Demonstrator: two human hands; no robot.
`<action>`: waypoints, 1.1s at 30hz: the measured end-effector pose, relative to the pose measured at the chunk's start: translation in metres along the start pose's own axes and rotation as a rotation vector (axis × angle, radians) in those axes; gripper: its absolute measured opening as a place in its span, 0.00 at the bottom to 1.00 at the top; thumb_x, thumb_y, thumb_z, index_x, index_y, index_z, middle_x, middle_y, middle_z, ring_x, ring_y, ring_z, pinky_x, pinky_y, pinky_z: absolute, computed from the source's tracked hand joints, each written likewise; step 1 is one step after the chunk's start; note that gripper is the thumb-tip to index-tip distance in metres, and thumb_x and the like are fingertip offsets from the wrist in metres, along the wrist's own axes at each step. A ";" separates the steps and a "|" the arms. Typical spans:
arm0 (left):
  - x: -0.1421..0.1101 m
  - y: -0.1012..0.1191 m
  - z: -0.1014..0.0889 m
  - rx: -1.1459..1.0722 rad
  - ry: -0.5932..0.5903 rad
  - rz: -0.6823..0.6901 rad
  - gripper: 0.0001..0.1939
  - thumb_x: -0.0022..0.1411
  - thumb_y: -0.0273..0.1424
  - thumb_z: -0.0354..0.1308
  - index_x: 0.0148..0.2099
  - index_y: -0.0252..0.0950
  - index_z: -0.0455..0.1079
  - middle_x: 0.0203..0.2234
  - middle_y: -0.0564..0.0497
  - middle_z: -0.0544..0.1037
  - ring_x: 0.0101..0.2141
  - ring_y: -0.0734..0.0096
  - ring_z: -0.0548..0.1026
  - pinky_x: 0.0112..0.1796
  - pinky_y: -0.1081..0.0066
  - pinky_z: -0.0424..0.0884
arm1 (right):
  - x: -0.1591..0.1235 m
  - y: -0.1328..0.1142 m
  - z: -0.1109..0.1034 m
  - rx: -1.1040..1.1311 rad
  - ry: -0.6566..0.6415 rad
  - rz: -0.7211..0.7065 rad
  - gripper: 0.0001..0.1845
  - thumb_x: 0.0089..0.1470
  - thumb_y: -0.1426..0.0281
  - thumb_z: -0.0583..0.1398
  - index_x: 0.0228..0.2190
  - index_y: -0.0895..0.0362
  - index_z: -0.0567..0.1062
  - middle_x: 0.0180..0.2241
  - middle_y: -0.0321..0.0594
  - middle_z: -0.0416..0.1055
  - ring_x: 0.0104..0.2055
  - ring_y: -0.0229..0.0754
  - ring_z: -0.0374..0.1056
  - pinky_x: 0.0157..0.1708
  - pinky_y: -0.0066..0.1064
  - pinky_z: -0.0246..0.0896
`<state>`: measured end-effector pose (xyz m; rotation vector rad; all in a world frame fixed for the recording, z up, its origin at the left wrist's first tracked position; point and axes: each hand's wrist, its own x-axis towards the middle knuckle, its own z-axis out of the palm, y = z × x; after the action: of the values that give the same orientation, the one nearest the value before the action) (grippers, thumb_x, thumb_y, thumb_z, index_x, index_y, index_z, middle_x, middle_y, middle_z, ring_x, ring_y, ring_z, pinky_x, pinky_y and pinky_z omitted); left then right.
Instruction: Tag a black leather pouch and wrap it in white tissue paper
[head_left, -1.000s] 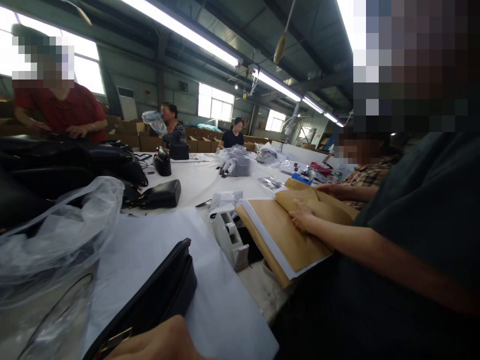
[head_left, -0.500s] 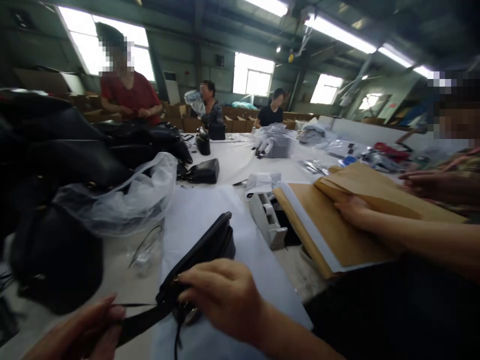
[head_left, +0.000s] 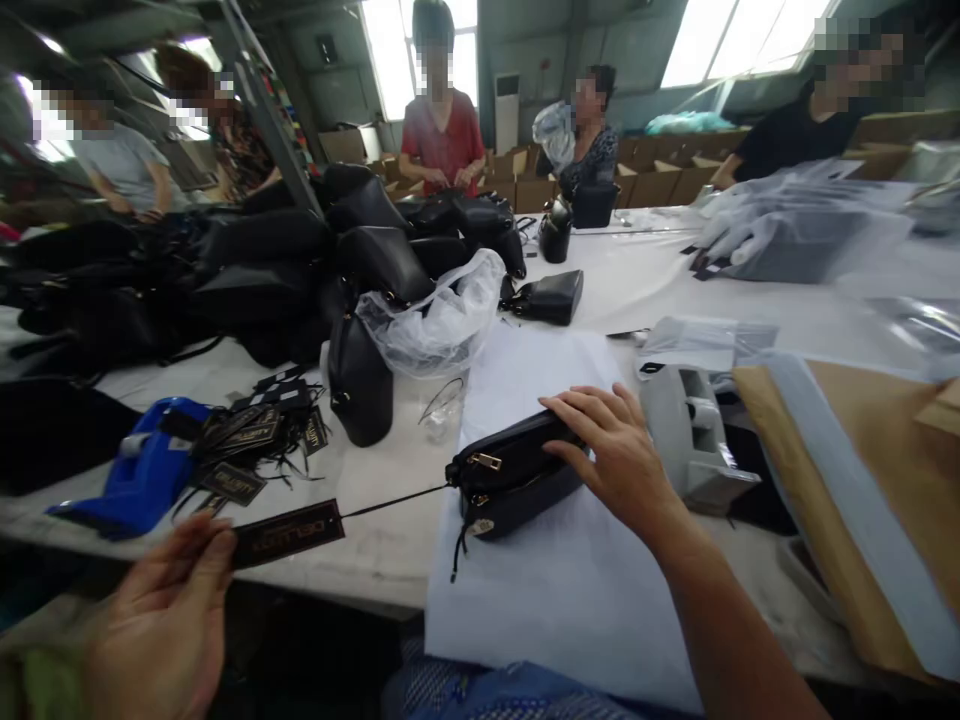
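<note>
1. The left hand (head_left: pixel 161 625) pinches the near end of a dark hang tag (head_left: pixel 289 532) at the counter's near left edge. Its grip is closed on the tag, between thumb and fingers.
2. A thin cord (head_left: pixel 394 500) runs taut from the tag rightwards to the small black bag (head_left: pixel 517 472), which lies on a white sheet (head_left: pixel 555 590) in the near middle of the counter (head_left: pixel 375 560).
3. The right hand (head_left: pixel 619 455) rests flat on the bag's right end, fingers spread, pressing rather than clasping. Nothing is held in it.
4. To do this well, I judge the right hand should bear down firmly, so the bag does not slide left along the sheet while the cord is pulled.
5. The pull is best kept in line with the cord and gentle, since it seems to fasten near the gold fitting (head_left: pixel 486 461). A sideways jerk could strain that spot.
6. Loose tags (head_left: pixel 255 440) and a blue dispenser (head_left: pixel 146 475) lie just beyond the left hand, and the held tag should stay apart from them.
7. A grey tape dispenser (head_left: pixel 694 440) stands just right of the right hand. Other people work at the far side.
</note>
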<state>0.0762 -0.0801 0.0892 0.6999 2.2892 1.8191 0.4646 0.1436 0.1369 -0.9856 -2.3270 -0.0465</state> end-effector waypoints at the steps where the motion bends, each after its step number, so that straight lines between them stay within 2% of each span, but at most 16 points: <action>1: -0.006 0.000 0.006 0.025 -0.030 -0.034 0.26 0.51 0.45 0.66 0.53 0.46 0.72 0.49 0.54 0.79 0.55 0.53 0.72 0.57 0.50 0.68 | 0.000 0.002 -0.001 0.007 -0.004 -0.011 0.23 0.62 0.62 0.60 0.58 0.48 0.68 0.53 0.41 0.71 0.59 0.50 0.62 0.66 0.53 0.42; 3: -0.023 0.006 0.023 0.174 -0.096 -0.038 0.25 0.53 0.45 0.65 0.52 0.41 0.74 0.49 0.48 0.78 0.53 0.49 0.74 0.58 0.46 0.65 | 0.001 0.005 -0.003 0.020 -0.013 -0.024 0.24 0.61 0.62 0.61 0.58 0.48 0.68 0.52 0.40 0.72 0.57 0.49 0.64 0.66 0.52 0.42; 5: -0.045 0.018 0.046 0.347 -0.165 0.085 0.25 0.60 0.46 0.59 0.56 0.42 0.71 0.55 0.45 0.74 0.55 0.48 0.72 0.60 0.45 0.62 | 0.001 0.007 -0.006 0.029 -0.019 -0.031 0.25 0.60 0.62 0.62 0.58 0.49 0.68 0.50 0.40 0.73 0.55 0.49 0.65 0.66 0.52 0.41; 6: -0.058 0.026 0.060 0.354 -0.231 0.166 0.25 0.63 0.46 0.57 0.59 0.43 0.69 0.59 0.45 0.71 0.58 0.49 0.69 0.61 0.46 0.60 | 0.002 0.008 -0.007 0.033 -0.023 -0.035 0.26 0.59 0.62 0.63 0.58 0.49 0.68 0.49 0.39 0.73 0.54 0.48 0.65 0.66 0.53 0.41; 8: -0.084 0.041 0.089 0.257 -0.472 0.338 0.33 0.64 0.46 0.58 0.67 0.47 0.56 0.65 0.46 0.63 0.63 0.51 0.62 0.63 0.49 0.57 | 0.003 0.009 -0.013 0.051 -0.049 -0.047 0.28 0.57 0.63 0.64 0.58 0.49 0.68 0.48 0.40 0.73 0.52 0.49 0.66 0.64 0.51 0.48; 9: -0.096 0.045 0.104 0.218 -0.615 0.404 0.43 0.60 0.46 0.63 0.71 0.48 0.47 0.68 0.45 0.57 0.66 0.51 0.56 0.64 0.49 0.56 | 0.003 0.010 -0.018 0.063 -0.071 -0.055 0.29 0.57 0.63 0.65 0.58 0.49 0.68 0.47 0.41 0.73 0.51 0.49 0.66 0.61 0.49 0.53; 11: -0.115 0.044 0.129 0.165 -0.793 0.480 0.62 0.49 0.41 0.73 0.73 0.49 0.32 0.70 0.44 0.50 0.68 0.50 0.51 0.64 0.50 0.57 | 0.000 0.009 -0.030 0.072 -0.133 -0.079 0.29 0.55 0.64 0.66 0.57 0.49 0.69 0.46 0.42 0.73 0.49 0.49 0.67 0.53 0.43 0.64; 12: -0.121 0.040 0.138 0.149 -0.844 0.502 0.68 0.46 0.37 0.75 0.72 0.50 0.28 0.70 0.43 0.48 0.67 0.50 0.52 0.63 0.50 0.60 | -0.002 0.008 -0.036 0.062 -0.169 -0.090 0.29 0.54 0.65 0.66 0.57 0.49 0.70 0.46 0.42 0.73 0.48 0.49 0.67 0.49 0.42 0.66; 13: -0.124 0.033 0.145 0.145 -0.870 0.531 0.69 0.45 0.33 0.76 0.72 0.50 0.26 0.70 0.42 0.49 0.67 0.51 0.54 0.62 0.51 0.62 | -0.006 0.008 -0.043 0.040 -0.199 -0.102 0.29 0.52 0.67 0.66 0.56 0.48 0.70 0.47 0.42 0.74 0.48 0.50 0.68 0.47 0.41 0.68; 15: -0.125 0.018 0.151 0.183 -0.880 0.612 0.61 0.51 0.24 0.70 0.72 0.51 0.31 0.68 0.44 0.55 0.65 0.54 0.59 0.60 0.52 0.66 | -0.019 0.007 -0.052 -0.023 -0.249 -0.127 0.31 0.49 0.70 0.66 0.56 0.46 0.71 0.50 0.42 0.73 0.48 0.51 0.69 0.46 0.43 0.69; 19: -0.104 0.007 0.139 0.383 -0.868 0.752 0.40 0.60 0.19 0.54 0.70 0.51 0.51 0.63 0.49 0.67 0.58 0.61 0.70 0.55 0.58 0.72 | -0.050 0.011 -0.049 -0.116 -0.260 -0.191 0.39 0.42 0.80 0.58 0.57 0.47 0.70 0.61 0.39 0.65 0.59 0.56 0.64 0.52 0.50 0.68; 22: -0.073 0.021 0.132 0.461 -0.945 0.909 0.33 0.61 0.19 0.49 0.65 0.48 0.61 0.56 0.50 0.75 0.52 0.63 0.76 0.50 0.64 0.76 | -0.066 0.016 -0.044 -0.112 -0.250 -0.213 0.42 0.41 0.85 0.52 0.58 0.49 0.70 0.58 0.36 0.69 0.58 0.49 0.67 0.51 0.43 0.71; 24: -0.049 0.037 0.136 0.476 -1.007 1.018 0.32 0.59 0.16 0.47 0.60 0.47 0.68 0.49 0.51 0.80 0.47 0.66 0.79 0.47 0.68 0.77 | -0.069 0.017 -0.045 -0.116 -0.247 -0.176 0.43 0.41 0.86 0.50 0.58 0.49 0.69 0.57 0.32 0.70 0.57 0.45 0.69 0.49 0.39 0.73; 26: -0.026 0.056 0.148 0.477 -1.019 1.069 0.31 0.58 0.16 0.45 0.57 0.46 0.71 0.47 0.52 0.81 0.45 0.68 0.79 0.46 0.71 0.76 | -0.065 0.017 -0.047 -0.151 -0.213 -0.106 0.45 0.42 0.87 0.49 0.59 0.47 0.67 0.59 0.30 0.68 0.58 0.45 0.68 0.51 0.40 0.72; 29: 0.000 0.077 0.177 0.511 -0.951 1.105 0.29 0.62 0.18 0.43 0.59 0.45 0.70 0.50 0.50 0.79 0.46 0.68 0.78 0.46 0.71 0.75 | -0.056 0.020 -0.042 -0.217 -0.100 0.002 0.45 0.45 0.88 0.49 0.62 0.48 0.64 0.63 0.32 0.63 0.63 0.49 0.61 0.58 0.47 0.66; 33: 0.023 0.076 0.212 0.674 -0.910 1.140 0.28 0.63 0.18 0.43 0.59 0.42 0.70 0.50 0.46 0.79 0.46 0.60 0.78 0.46 0.64 0.75 | -0.057 0.031 -0.009 -0.254 0.020 0.052 0.42 0.48 0.88 0.49 0.62 0.50 0.64 0.64 0.37 0.60 0.68 0.52 0.53 0.62 0.52 0.60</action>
<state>0.1576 0.1295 0.1096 2.5980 1.7953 0.4129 0.5205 0.1270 0.1070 -1.1618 -2.3148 -0.3374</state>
